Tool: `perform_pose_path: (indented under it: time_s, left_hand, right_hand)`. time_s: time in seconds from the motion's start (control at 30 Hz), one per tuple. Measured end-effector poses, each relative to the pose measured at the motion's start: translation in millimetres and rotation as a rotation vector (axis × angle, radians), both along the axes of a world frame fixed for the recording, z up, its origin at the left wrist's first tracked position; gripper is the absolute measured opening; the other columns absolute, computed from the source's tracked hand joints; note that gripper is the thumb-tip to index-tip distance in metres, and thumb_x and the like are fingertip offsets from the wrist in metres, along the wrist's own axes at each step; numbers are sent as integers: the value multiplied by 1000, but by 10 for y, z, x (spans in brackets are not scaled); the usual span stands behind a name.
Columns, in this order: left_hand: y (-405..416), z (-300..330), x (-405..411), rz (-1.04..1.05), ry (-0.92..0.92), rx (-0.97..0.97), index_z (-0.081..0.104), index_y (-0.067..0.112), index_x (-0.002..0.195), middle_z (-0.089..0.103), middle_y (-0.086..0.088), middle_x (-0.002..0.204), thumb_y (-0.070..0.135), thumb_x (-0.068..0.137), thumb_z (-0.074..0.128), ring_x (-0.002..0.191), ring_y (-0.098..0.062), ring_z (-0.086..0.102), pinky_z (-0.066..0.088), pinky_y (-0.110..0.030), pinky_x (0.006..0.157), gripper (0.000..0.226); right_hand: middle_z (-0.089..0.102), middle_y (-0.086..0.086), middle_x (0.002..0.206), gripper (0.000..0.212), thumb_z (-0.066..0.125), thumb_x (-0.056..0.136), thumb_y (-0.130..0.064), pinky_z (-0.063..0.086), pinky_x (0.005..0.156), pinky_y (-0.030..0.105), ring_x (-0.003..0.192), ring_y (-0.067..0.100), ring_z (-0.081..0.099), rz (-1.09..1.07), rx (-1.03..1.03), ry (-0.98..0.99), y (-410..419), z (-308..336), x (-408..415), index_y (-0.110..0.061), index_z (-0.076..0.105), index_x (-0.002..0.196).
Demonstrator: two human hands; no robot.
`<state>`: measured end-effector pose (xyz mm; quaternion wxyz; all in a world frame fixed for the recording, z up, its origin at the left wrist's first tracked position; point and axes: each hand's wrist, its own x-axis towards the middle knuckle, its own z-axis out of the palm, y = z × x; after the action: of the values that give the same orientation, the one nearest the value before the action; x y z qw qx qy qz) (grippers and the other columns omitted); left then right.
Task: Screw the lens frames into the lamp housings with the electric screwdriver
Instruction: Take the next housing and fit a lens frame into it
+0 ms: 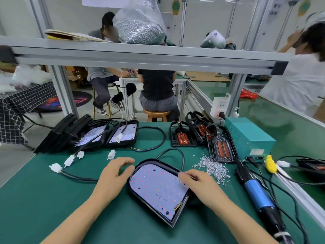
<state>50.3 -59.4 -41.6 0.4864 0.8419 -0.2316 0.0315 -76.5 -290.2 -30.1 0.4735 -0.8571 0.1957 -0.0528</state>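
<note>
Resting on lamp housing (159, 189): right hand (202, 184), grip relaxed | left hand (112, 175) beside, grip loose | labels unreadable

A teal metal box (249, 136) sits at the far right edge of the green desk (52, 199), with a white power strip (219, 106) fixed to the post just behind it. On the shelf (140, 50) above lie a clear bag of small metal parts (139, 27) and a flat folder (70, 35). Beyond the far edge, two people sit at another bench, one on a wooden stool (156, 115).
</note>
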Motion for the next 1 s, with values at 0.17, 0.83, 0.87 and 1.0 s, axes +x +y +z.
perform_pose_path:
  time_s: [0.17, 0.83, 0.87, 1.0]
  left_hand:
    - [-108, -22, -108, -68, -116, 154, 64, 26, 107, 57, 20, 110, 18, 87, 66, 106, -4, 49, 34, -23, 92, 21]
    - [-104, -97, -397, 243, -161, 67, 59, 27, 99, 51, 16, 102, 4, 81, 68, 90, -5, 50, 36, -27, 72, 30]
    - [-91, -118, -429, 263, -140, 55, 56, 29, 96, 51, 16, 99, 7, 81, 68, 87, -5, 51, 37, -29, 70, 29]
    - [-82, -161, -486, 322, 7, 108, 51, 27, 94, 54, 8, 93, 30, 86, 65, 84, -16, 55, 39, -35, 72, 17]
  right_hand:
    - [69, -4, 85, 24, 55, 94, -41, 43, 72, 29, 83, 19, 63, -215, -230, -81, -435, 96, 195, -20, 66, 88]
    - [65, 14, 86, 14, 53, 93, -14, 37, 62, 30, 77, 31, 55, -449, -723, 20, -985, 161, 843, -7, 56, 81]
    - [65, 14, 84, 15, 55, 93, -16, 37, 62, 31, 74, 30, 53, -456, -702, -54, -983, 180, 809, -6, 58, 82]
    - [63, 8, 70, 16, 63, 92, -18, 38, 60, 30, 66, 26, 55, -398, -564, -342, -954, 328, 697, -5, 64, 83]
